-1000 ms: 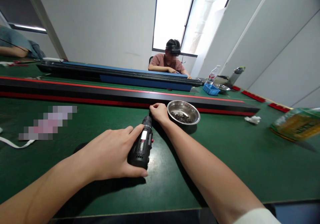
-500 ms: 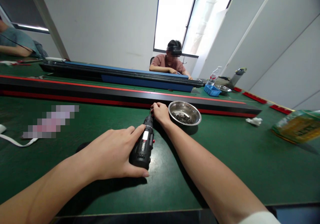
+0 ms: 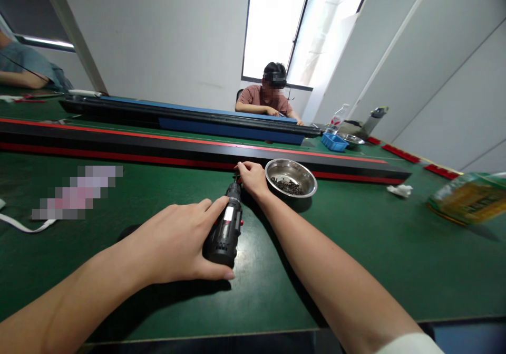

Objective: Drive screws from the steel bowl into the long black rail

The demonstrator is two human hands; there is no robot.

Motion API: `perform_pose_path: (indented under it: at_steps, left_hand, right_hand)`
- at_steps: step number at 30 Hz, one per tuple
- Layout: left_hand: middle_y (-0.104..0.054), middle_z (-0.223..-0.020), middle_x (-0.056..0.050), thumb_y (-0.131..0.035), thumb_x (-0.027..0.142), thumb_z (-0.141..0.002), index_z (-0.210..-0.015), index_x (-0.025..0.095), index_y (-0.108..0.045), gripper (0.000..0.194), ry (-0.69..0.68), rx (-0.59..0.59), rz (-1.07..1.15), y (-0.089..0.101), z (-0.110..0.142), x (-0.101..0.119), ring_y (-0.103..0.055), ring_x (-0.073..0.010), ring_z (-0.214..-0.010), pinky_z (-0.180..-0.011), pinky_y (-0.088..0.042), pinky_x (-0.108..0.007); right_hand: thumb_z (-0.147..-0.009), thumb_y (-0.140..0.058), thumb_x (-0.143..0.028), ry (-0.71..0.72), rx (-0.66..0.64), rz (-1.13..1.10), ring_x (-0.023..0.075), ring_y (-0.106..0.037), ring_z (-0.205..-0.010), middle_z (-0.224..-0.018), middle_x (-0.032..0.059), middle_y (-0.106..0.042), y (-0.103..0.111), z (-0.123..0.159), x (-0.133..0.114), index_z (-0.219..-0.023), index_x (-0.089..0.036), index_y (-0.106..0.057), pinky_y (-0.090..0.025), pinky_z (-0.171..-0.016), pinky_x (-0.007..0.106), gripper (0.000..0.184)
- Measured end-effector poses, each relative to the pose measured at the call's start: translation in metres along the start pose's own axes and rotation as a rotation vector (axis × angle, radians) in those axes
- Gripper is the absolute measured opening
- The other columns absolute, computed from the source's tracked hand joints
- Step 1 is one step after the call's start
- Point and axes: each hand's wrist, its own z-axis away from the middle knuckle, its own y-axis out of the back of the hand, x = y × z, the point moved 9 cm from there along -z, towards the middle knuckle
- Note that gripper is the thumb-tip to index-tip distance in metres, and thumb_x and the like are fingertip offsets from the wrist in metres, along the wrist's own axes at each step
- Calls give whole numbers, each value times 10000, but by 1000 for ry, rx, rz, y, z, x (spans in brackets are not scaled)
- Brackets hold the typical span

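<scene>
My left hand (image 3: 179, 243) is wrapped round a black electric screwdriver (image 3: 225, 230), its tip pointing away from me at the long black and red bar (image 3: 158, 148). At the driver's tip, my right hand (image 3: 251, 177) pinches something too small to make out, against the bar's near edge. Just right of that hand stands a steel bowl (image 3: 291, 178) holding several small dark screws.
The green table (image 3: 375, 248) runs right to a crumpled white scrap (image 3: 399, 189) and a yellow-labelled bottle (image 3: 468, 197). Behind the bar lies a blue and black bar (image 3: 197, 116), with a person seated beyond it. A blue tray (image 3: 333, 141) and a water bottle (image 3: 337, 116) stand far right.
Hands and screwdriver keep their places; only the view shifts slightly.
</scene>
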Motion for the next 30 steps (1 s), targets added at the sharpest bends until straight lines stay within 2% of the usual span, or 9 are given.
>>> perform_pose_path:
  at_steps: [4, 12, 21, 25, 30]
  left_hand:
    - [-708, -1399, -175, -708, 852, -693, -1622, 273, -393, 1139, 1, 2, 2, 0, 0, -1, -717, -431, -1213, -1018, -569, -552]
    - [-715, -1378, -165, -700, 855, -700, -1611, 274, -397, 1123, -2, 2, -18, 0, 0, 0, -726, -416, -1198, -1014, -578, -523]
    - [-708, -1380, -186, -696, 847, -718, -1615, 233, -398, 1127, -8, -11, -25, 1, 0, 2, -725, -425, -1182, -1003, -582, -552]
    - [-715, -1362, -177, -683, 867, -719, -1619, 226, -393, 1142, -12, 0, -42, -1, -1, 2, -730, -421, -1165, -987, -589, -553]
    - [-735, -1290, -156, -592, 905, -775, -1645, 238, -350, 1122, -21, 44, -110, -5, -5, 0, -745, -398, -1104, -929, -602, -513]
  right_hand:
    - [-1017, -562, -361, 13, 4, 24, 182, -751, -777, -804, 38, -791, 1, 2, -3, -940, -180, -829, -541, -807, 250, 331]
    - [-1011, -581, -358, 22, 28, 56, 192, -762, -870, -908, 53, -813, 4, 6, -9, -950, -192, -829, -534, -878, 260, 305]
    - [-1017, -564, -354, 22, 37, 82, 210, -772, -931, -940, 69, -820, 6, 7, -11, -963, -190, -828, -535, -930, 274, 315]
    - [-999, -539, -258, 12, 48, 102, 218, -775, -1021, -1047, 84, -830, 5, 5, -8, -1056, -176, -834, -537, -996, 284, 311]
    - [-922, -529, -114, -27, 59, 124, 216, -760, -1144, -1215, 97, -811, 5, 4, -4, -1230, -146, -805, -519, -1086, 285, 414]
